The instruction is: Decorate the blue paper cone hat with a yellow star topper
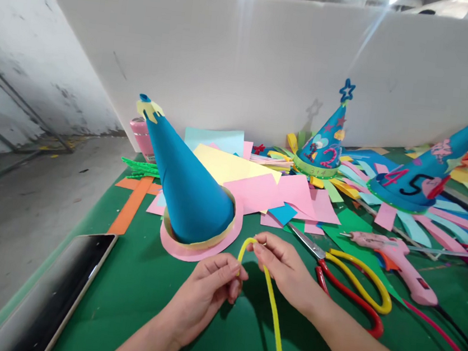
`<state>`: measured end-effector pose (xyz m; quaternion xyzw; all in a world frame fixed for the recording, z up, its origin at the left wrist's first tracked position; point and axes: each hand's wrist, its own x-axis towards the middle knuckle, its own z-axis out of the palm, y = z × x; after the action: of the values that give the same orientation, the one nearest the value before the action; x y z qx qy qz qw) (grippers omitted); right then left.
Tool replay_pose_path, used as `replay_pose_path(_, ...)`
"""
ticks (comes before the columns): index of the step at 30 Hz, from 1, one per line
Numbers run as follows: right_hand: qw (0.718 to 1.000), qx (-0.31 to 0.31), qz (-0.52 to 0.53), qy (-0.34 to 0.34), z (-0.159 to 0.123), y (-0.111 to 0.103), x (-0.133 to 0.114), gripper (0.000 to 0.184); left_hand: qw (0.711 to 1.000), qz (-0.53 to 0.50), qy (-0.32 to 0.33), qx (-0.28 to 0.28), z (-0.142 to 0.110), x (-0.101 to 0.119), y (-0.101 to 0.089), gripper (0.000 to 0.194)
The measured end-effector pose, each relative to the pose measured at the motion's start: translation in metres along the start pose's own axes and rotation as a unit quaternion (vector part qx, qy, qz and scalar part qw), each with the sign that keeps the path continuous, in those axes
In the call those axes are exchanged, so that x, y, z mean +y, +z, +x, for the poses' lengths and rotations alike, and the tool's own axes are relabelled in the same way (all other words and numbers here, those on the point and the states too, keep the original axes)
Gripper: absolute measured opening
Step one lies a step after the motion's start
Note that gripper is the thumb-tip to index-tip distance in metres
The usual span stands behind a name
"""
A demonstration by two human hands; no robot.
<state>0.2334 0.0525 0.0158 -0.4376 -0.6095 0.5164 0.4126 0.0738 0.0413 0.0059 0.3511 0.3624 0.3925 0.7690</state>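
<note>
A yellow pipe cleaner (pixel 273 307) is pinched between both hands. My left hand (pixel 210 288) is closed on its short end, fingertips pressed together. With thumb and forefinger, my right hand (pixel 281 262) grips it near the bend, and the long tail hangs toward the front edge of the view. Just beyond my hands leans a tall blue paper cone hat (pixel 196 188) with a pink and pale yellow ring brim and a pale yellow paper piece near its tip. Scissors (pixel 345 272) with red and yellow handles lie right of my right hand.
A phone (pixel 56 290) lies at the left edge of the green table. On the right are a pink glue gun (pixel 402 259) and two decorated cone hats, one with a star (pixel 325 138), one numbered (pixel 429 169). Coloured paper sheets (pixel 253 192) spread behind, before a white board (pixel 230 57).
</note>
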Motion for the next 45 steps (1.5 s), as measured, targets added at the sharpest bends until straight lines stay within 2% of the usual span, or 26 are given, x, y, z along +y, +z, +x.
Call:
replay_pose_path(4, 1.0, -0.002, -0.003, -0.009, -0.001, -0.001, 0.001, 0.027, 1.0, -0.015, 0.0, -0.011, 0.001, 0.001, -0.002, 0.017)
replay_pose_path(8, 0.997, -0.078, -0.001, 0.007, -0.002, -0.004, -0.004, 0.027, 0.999, -0.04, 0.01, 0.003, 0.003, 0.001, -0.003, 0.017)
replay_pose_path(14, 0.979, -0.152, -0.095, 0.101, -0.005, -0.01, -0.007, 0.027, 0.998, -0.04, 0.019, 0.039, 0.003, 0.0, -0.004, 0.018)
replay_pose_path(16, 0.973, -0.169, -0.113, 0.107, -0.006, -0.009, -0.004, 0.025, 0.998, -0.04, 0.024, 0.041, 0.003, -0.001, -0.004, 0.017)
replay_pose_path(19, 0.974, -0.171, -0.121, 0.089, -0.005, -0.008, -0.001, 0.024, 0.998, -0.044, 0.029, 0.046, 0.003, 0.0, -0.003, 0.015)
replay_pose_path(24, 0.984, -0.156, -0.061, 0.056, 0.001, -0.019, -0.003, 0.02, 0.998, -0.029, 0.034, 0.045, 0.003, 0.001, -0.002, 0.018)
replay_pose_path(27, 0.992, -0.111, -0.053, 0.039, 0.004, -0.025, -0.004, 0.021, 0.998, -0.03, 0.032, 0.046, 0.002, 0.001, -0.002, 0.018)
replay_pose_path(31, 0.986, -0.02, -0.163, 0.027, 0.006, -0.025, 0.0, 0.034, 0.998, -0.034, 0.033, 0.042, 0.001, 0.0, -0.002, 0.018)
replay_pose_path(33, 0.979, 0.02, -0.203, 0.019, 0.005, -0.024, 0.001, 0.033, 0.998, -0.037, 0.033, 0.039, 0.001, 0.0, -0.003, 0.018)
replay_pose_path(34, 0.98, 0.019, -0.197, 0.021, 0.004, -0.023, 0.001, 0.027, 0.998, -0.038, 0.033, 0.04, 0.002, 0.0, -0.003, 0.018)
replay_pose_path(36, 0.986, -0.029, -0.158, 0.044, 0.001, -0.021, 0.001, 0.012, 0.998, -0.039, 0.033, 0.044, 0.002, 0.001, -0.003, 0.018)
replay_pose_path(38, 0.986, -0.088, -0.124, 0.072, -0.001, -0.019, 0.0, 0.015, 0.997, -0.04, 0.036, 0.049, 0.003, 0.001, -0.004, 0.019)
replay_pose_path(40, 0.982, -0.115, -0.127, 0.08, -0.003, -0.017, -0.001, 0.017, 0.997, -0.042, 0.038, 0.055, 0.003, 0.001, -0.004, 0.018)
replay_pose_path(45, 0.978, -0.121, -0.167, 0.029, -0.003, -0.013, -0.002, 0.019, 0.996, -0.043, 0.044, 0.066, 0.002, -0.001, -0.004, 0.016)
